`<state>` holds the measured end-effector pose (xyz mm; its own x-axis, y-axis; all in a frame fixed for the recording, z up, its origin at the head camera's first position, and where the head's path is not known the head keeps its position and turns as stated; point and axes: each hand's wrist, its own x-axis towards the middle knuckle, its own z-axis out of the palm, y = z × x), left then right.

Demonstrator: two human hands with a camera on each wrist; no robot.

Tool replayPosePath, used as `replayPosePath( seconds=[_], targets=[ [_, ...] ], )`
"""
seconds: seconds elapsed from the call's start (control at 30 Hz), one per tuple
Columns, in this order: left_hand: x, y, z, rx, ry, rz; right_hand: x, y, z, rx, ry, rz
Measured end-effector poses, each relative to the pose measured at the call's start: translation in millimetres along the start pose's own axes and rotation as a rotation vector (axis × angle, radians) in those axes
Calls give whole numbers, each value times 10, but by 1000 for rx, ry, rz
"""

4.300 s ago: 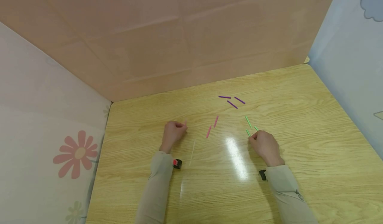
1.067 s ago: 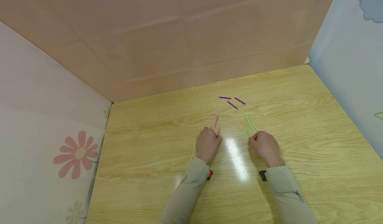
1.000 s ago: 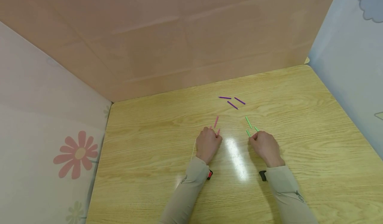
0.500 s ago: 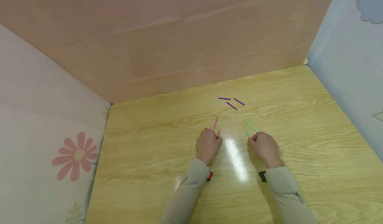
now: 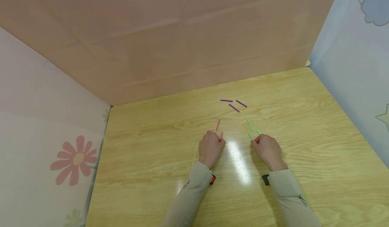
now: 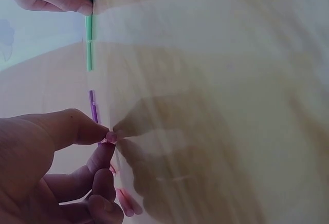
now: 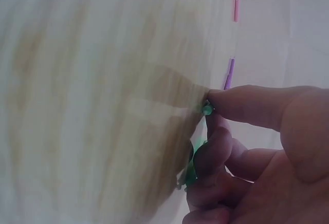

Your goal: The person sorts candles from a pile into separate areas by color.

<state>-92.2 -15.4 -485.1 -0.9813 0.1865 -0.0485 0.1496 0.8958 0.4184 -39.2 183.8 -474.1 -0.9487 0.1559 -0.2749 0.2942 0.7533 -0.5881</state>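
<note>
Slim, short coloured sticks, candle-like, lie on the wooden table. My left hand (image 5: 211, 148) pinches a pink stick (image 5: 221, 135) between thumb and index finger; in the left wrist view its rounded end (image 6: 111, 137) shows at the fingertips. Two more pink sticks lie near, one upper stick (image 5: 217, 125) and one partly hidden by the hand. My right hand (image 5: 268, 149) pinches a green stick (image 5: 250, 136), whose end (image 7: 207, 109) shows in the right wrist view. Another green stick (image 5: 250, 125) lies just above, and a third (image 5: 258, 132) is partly covered by the hand.
Beyond both hands lie three purple sticks (image 5: 234, 108). A tan panel (image 5: 182, 51) borders the table (image 5: 146, 186) at the back. Patterned walls stand at either side, a flowered one (image 5: 27, 125) on the left and a pale blue one (image 5: 349, 72) on the right.
Over the last several seconds my left hand has moved right, bringing its pink stick beside the other pink ones. My right hand has stayed at the green sticks. The head view has tilted slightly.
</note>
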Motion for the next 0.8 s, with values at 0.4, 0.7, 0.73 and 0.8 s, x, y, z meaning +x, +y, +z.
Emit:
replayPosePath(
  seconds=[0.4,0.7,0.73,0.8],
  targets=[
    [2,-33,-3,8,19,-16,10,-47,-16,-18,46,-55],
    [-27,-47,-210,-20,78,36,9,-78,-248,-15,140,-114],
    [-31,-62,-254,-18,92,51,14,-77,-295,-11,153,-123],
    [-31,-113,-358,-18,111,79,21,-75,-410,-12,187,-148]
  ],
)
